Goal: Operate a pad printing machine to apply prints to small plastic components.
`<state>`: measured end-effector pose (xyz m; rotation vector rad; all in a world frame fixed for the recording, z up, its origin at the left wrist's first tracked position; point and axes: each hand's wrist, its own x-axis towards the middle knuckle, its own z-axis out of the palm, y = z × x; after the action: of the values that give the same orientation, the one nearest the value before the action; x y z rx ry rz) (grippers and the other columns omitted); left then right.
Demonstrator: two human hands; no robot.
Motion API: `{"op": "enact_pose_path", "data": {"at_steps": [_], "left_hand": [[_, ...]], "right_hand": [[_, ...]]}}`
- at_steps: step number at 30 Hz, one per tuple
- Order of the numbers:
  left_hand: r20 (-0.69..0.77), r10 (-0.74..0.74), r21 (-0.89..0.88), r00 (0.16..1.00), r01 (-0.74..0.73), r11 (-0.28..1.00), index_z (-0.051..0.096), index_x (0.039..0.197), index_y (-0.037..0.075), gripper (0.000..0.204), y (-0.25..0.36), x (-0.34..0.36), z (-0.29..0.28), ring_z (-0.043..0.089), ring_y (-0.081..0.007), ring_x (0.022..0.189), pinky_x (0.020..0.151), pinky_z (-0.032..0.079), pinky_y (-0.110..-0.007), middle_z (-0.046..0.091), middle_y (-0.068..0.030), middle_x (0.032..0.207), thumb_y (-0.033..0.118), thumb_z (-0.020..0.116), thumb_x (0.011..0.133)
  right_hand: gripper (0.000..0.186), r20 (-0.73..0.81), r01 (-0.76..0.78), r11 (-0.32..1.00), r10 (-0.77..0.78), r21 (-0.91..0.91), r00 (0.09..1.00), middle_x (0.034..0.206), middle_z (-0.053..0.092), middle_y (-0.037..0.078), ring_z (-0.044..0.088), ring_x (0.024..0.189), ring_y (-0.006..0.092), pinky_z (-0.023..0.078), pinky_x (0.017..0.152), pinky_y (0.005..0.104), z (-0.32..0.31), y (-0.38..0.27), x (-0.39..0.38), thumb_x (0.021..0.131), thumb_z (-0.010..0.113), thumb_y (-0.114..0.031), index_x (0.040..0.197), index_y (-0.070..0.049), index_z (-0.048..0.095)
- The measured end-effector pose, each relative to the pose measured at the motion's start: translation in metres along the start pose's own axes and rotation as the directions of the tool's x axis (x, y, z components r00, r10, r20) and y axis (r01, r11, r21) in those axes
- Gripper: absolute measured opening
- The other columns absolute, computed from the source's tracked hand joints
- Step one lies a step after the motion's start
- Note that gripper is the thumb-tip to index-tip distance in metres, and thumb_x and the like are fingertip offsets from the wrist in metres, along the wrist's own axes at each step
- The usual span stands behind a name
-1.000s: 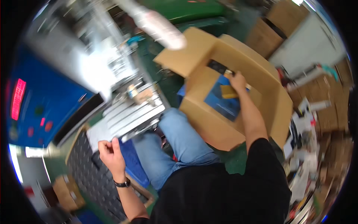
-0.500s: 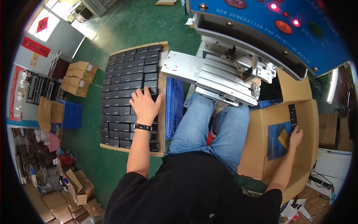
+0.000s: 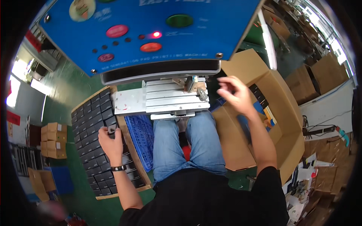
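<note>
My left hand [image 3: 110,144] is at the right-hand edge of a packed layer of small black boxes [image 3: 88,141], its fingers and thumb closed around one small black box [image 3: 112,128]. The fingers partly hide that box. In the air beside the right end of a slotted metal machine bed [image 3: 164,98] is my right hand [image 3: 238,98]. Its fingers are bent but apart, and I see nothing in them. A small clamp-like fixture [image 3: 202,94] sits on the bed, a short way left of the right hand.
A blue machine panel [image 3: 132,41] with buttons overhangs the bed. At right stands an open carton [image 3: 288,109] holding several black boxes and a blue sheet. A blue plastic crate [image 3: 138,139] lies between my legs and the wood-edged board [image 3: 145,180] under the boxes.
My right hand has left the carton and risen toward the machine bed. My left hand's spread fingers have closed on a black box. The view has turned right.
</note>
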<state>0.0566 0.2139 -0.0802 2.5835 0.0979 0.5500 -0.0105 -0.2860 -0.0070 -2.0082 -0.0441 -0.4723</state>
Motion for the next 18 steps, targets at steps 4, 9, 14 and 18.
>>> {"op": "enact_pose_path", "data": {"at_steps": [4,9,14,18], "left_hand": [[0.118,-0.040,-0.518,0.992,0.096,0.850,0.060,0.105,0.007,0.022,0.029,0.012,-0.016,0.050,-0.0209,0.086,0.082,0.044,-0.032,0.057,-0.0074,0.097,0.018,0.071,0.089],[0.318,0.311,-0.773,0.895,0.055,0.632,0.053,0.088,0.007,0.016,0.112,0.031,0.005,0.044,-0.0147,0.080,0.078,0.039,-0.027,0.054,-0.0014,0.088,0.010,0.069,0.092],[0.441,0.439,-0.746,0.783,0.048,0.665,0.059,0.087,0.006,0.034,0.203,0.040,0.050,0.052,-0.0145,0.065,0.062,0.043,-0.030,0.054,-0.0008,0.076,0.033,0.070,0.104],[0.609,0.386,-0.644,0.693,0.149,0.750,0.064,0.092,0.003,0.042,0.262,0.042,0.062,0.065,-0.0180,0.065,0.063,0.048,-0.033,0.062,-0.0053,0.077,0.041,0.061,0.108]], "right_hand": [[0.048,0.157,-0.004,1.000,0.002,0.011,0.988,0.116,0.068,0.008,0.066,0.101,0.0178,0.053,0.083,0.0302,0.045,-0.026,0.044,0.086,0.086,-0.016,0.129,-0.001,0.070],[0.054,0.218,-0.121,0.979,0.084,0.165,0.972,0.123,0.068,0.012,0.066,0.111,0.0232,0.055,0.090,0.0353,0.074,-0.024,0.066,0.082,0.090,-0.018,0.129,-0.001,0.069],[0.049,-0.159,0.551,0.821,-0.570,-0.152,0.806,0.119,0.070,0.012,0.067,0.102,0.0214,0.055,0.088,0.0332,0.067,-0.049,0.040,0.078,0.091,-0.011,0.121,-0.002,0.070],[0.050,-0.291,0.020,0.963,0.061,0.268,0.955,0.117,0.064,0.009,0.066,0.105,0.0200,0.053,0.094,0.0320,0.017,-0.029,-0.033,0.084,0.083,-0.003,0.129,-0.004,0.061]]}}
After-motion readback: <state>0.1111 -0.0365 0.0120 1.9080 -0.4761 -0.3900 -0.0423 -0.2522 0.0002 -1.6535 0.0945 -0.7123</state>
